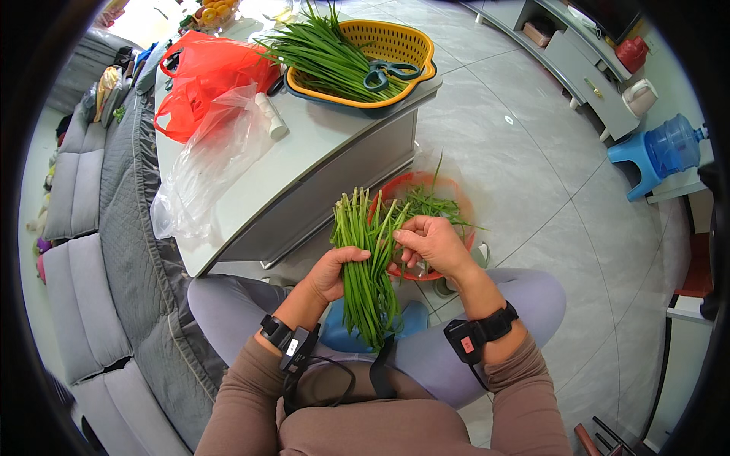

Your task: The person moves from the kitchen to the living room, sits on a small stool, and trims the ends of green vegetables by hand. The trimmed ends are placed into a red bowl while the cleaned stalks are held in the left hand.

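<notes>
A bundle of garlic chives (365, 285) hangs over my lap with its pale cut ends pointing away from me. My left hand (336, 271) is wrapped around the bundle's left side, thumb across the stalks. At the right edge of the bunch, my right hand (430, 242) pinches a stalk between thumb and forefinger; its other fingers are curled. Below that hand stands a red bin (467, 199) with a clear liner, holding loose green trimmings (433, 205). More chives (336, 62) lie in a yellow basket (393, 34), with dark-handled scissors (390, 73) on them.
The basket stands on a grey-white table (308, 128), its edge ahead of my left knee. Red plastic bags (211, 80), a clear bag (211, 165) and a white roll (271, 117) share the tabletop. A grey sofa (91, 290) is at left; a water jug (673, 148) stands far right.
</notes>
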### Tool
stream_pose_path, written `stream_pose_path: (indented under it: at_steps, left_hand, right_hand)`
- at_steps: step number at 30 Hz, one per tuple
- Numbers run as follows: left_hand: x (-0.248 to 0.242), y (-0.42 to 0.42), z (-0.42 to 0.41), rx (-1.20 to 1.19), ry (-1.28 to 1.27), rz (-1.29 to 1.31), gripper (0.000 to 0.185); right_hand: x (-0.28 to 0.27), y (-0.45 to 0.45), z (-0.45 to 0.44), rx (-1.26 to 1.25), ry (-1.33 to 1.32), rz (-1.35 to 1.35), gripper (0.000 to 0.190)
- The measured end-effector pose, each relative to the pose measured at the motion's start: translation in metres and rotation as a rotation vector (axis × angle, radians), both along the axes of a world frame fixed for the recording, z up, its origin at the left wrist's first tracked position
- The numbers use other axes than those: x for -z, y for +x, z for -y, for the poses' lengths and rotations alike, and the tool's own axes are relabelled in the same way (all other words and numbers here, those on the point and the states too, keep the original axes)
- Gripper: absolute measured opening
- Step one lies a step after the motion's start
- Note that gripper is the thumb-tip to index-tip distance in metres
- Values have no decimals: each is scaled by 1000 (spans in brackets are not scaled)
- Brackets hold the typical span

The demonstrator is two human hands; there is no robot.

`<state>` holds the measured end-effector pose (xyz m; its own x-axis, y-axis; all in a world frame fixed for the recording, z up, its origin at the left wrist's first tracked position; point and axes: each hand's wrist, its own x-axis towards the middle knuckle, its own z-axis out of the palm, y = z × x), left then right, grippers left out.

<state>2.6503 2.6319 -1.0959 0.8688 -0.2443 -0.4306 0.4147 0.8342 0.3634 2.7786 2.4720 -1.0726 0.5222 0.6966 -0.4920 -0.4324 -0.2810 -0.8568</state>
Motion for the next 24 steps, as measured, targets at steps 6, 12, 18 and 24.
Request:
stream_pose_path:
  at_steps: [6, 12, 18, 24]
  left_hand:
    - [6, 3, 2, -122, -33, -151, 41]
    - [-4, 5, 5, -84, 252, -98, 32]
    - [-11, 7, 5, 40, 395, -182, 42]
    - [-10, 8, 3, 39, 392, -185, 34]
  right_hand:
    - [3, -2, -1, 91, 32, -31, 15]
    - [8, -1, -1, 41, 47, 39, 10]
    - [16, 1, -1, 196, 73, -211, 10]
    - [21, 6, -1, 248, -14, -143, 10]
